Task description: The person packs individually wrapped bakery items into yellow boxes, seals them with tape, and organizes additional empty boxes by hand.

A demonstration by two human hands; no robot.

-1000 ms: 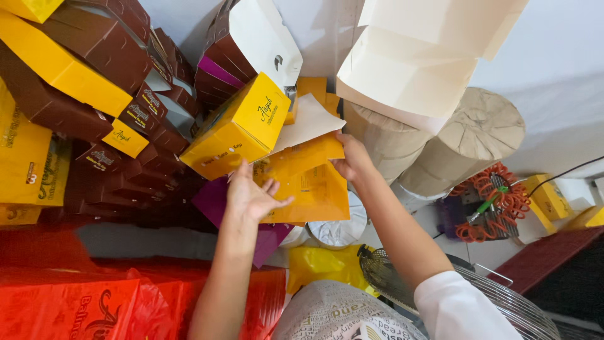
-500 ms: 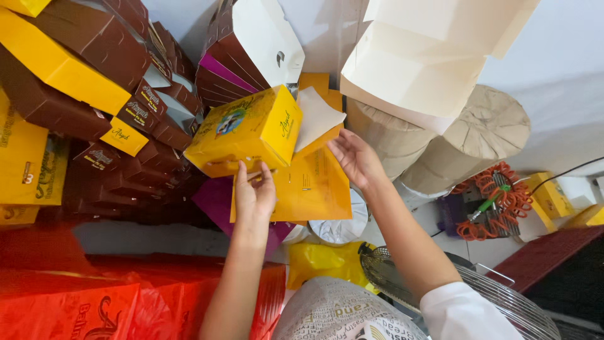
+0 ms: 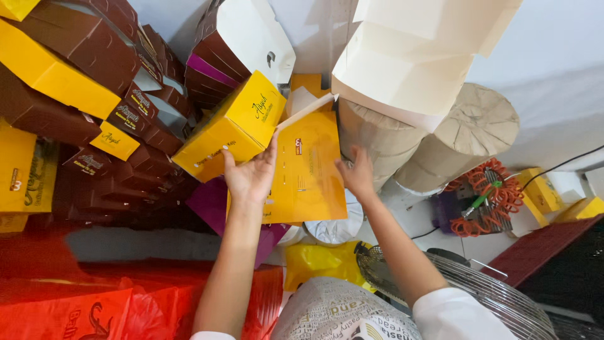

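The left hand (image 3: 251, 176) grips the folded yellow box (image 3: 229, 129) by its lower corner, holding it up beside the stack of brown boxes (image 3: 94, 94). The right hand (image 3: 355, 176) lies open and flat against the flat yellow carton sheet (image 3: 308, 182). One box stands formed; the sheet under the right hand is still unfolded.

A pale grey wall (image 3: 553, 56) backs the whole corner, evenly lit. Stacks of brown and yellow cartons (image 3: 75, 107) crowd the left side. Two paper-wrapped rolls (image 3: 465, 138) lean near the wall, a coiled orange cable (image 3: 487, 201) beside them, and a wire fan guard (image 3: 478, 289) below.
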